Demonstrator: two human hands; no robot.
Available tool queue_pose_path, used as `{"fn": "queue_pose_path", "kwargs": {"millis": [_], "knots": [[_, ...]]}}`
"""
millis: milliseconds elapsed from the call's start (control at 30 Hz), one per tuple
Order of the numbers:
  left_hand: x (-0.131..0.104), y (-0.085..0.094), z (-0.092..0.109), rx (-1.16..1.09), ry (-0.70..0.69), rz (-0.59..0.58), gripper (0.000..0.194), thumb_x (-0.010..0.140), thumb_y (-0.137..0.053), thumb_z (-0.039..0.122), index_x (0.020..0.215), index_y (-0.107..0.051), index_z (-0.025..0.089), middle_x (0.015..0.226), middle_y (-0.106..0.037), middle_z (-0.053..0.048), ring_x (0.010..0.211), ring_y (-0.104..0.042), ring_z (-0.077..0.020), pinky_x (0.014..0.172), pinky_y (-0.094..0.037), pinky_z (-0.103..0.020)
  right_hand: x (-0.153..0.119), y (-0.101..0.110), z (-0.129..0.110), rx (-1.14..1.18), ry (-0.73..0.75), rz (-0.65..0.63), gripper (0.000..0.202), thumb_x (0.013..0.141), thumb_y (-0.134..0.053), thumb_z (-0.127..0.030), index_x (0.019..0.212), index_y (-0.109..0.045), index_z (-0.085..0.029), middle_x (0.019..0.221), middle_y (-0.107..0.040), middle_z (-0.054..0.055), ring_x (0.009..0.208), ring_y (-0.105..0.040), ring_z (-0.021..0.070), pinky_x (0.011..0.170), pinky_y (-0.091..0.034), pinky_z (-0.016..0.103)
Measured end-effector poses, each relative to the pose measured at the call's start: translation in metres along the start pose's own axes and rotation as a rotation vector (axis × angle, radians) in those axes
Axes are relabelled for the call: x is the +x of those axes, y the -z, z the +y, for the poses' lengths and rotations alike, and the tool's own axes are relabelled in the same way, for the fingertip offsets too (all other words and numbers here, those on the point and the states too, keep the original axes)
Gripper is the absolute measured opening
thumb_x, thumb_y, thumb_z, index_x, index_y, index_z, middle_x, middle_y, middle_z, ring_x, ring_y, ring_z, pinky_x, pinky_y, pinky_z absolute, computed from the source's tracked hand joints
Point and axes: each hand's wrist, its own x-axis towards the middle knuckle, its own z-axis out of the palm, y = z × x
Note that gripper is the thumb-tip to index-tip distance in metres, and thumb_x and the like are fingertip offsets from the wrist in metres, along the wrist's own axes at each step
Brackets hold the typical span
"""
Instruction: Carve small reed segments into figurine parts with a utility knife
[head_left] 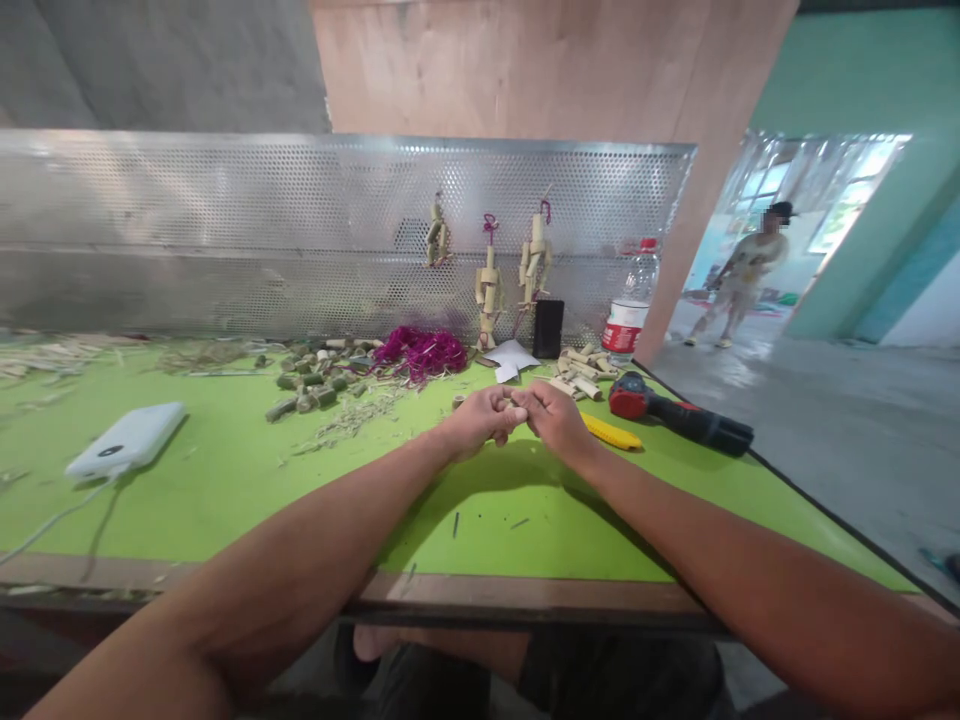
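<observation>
Above the green tabletop, my left hand and my right hand meet at the fingertips. Both are closed in a pinch, and whatever lies between them is too small to make out. Just right of my right hand is a yellow tool handle. Beyond the hands lie a white paper piece and a pile of pale cut sticks. A purple string heap sits behind my left hand, with bark-covered wood pieces to its left.
A red and black power tool lies at the right. Behind stand a bottle and a black box; stick figures hang at the perforated metal panel. A white power bank is left. A person stands in the background.
</observation>
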Motion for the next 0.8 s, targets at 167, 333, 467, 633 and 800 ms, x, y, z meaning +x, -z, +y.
{"fn": "queue_pose_path", "kwargs": {"millis": [167, 333, 467, 633, 800], "knots": [[-0.0002, -0.0017, 0.0013, -0.035, 0.042, -0.040, 0.046, 0.072, -0.072, 0.046, 0.102, -0.055, 0.014, 0.058, -0.045, 0.007, 0.046, -0.038, -0.0043, 0.044, -0.035, -0.018, 0.0022, 0.0065, 0.0035, -0.092, 0.034, 0.058, 0.038, 0.088, -0.049, -0.049, 0.063, -0.047, -0.020, 0.059, -0.043, -0.003, 0.059, -0.041, 0.0124, 0.055, -0.031, 0.025], [0.0003, -0.0006, -0.0012, -0.071, 0.061, -0.045, 0.043, 0.070, -0.074, 0.046, 0.092, -0.054, 0.015, 0.055, -0.042, 0.009, 0.044, -0.035, -0.0037, 0.042, -0.031, -0.018, 0.0019, 0.0041, 0.0074, -0.098, 0.057, -0.018, 0.038, 0.089, -0.048, -0.048, 0.064, -0.046, -0.020, 0.059, -0.043, -0.003, 0.059, -0.041, 0.0125, 0.056, -0.031, 0.025], [0.0005, 0.0002, -0.0020, -0.114, 0.067, -0.052, 0.042, 0.070, -0.074, 0.046, 0.090, -0.053, 0.015, 0.054, -0.043, 0.008, 0.043, -0.034, -0.0034, 0.042, -0.028, -0.017, 0.0022, 0.0021, 0.0069, -0.098, 0.041, 0.026, 0.038, 0.090, -0.046, -0.048, 0.064, -0.046, -0.020, 0.059, -0.044, -0.003, 0.060, -0.041, 0.0128, 0.056, -0.031, 0.025], [0.0000, -0.0013, -0.0006, -0.170, 0.075, -0.074, 0.037, 0.074, -0.072, 0.043, 0.090, -0.052, 0.015, 0.055, -0.044, 0.008, 0.043, -0.034, -0.0034, 0.041, -0.029, -0.017, 0.0019, 0.0015, 0.0050, -0.103, 0.025, 0.017, 0.039, 0.089, -0.046, -0.049, 0.063, -0.046, -0.020, 0.059, -0.044, -0.003, 0.059, -0.041, 0.0127, 0.056, -0.031, 0.025], [-0.0014, -0.0027, 0.0012, -0.143, 0.059, -0.045, 0.038, 0.074, -0.072, 0.042, 0.092, -0.052, 0.015, 0.057, -0.046, 0.007, 0.045, -0.037, -0.0037, 0.042, -0.031, -0.017, 0.0006, 0.0004, 0.0053, -0.085, 0.032, 0.029, 0.036, 0.090, -0.045, -0.047, 0.065, -0.045, -0.021, 0.060, -0.046, -0.003, 0.060, -0.041, 0.0130, 0.056, -0.031, 0.025]]}}
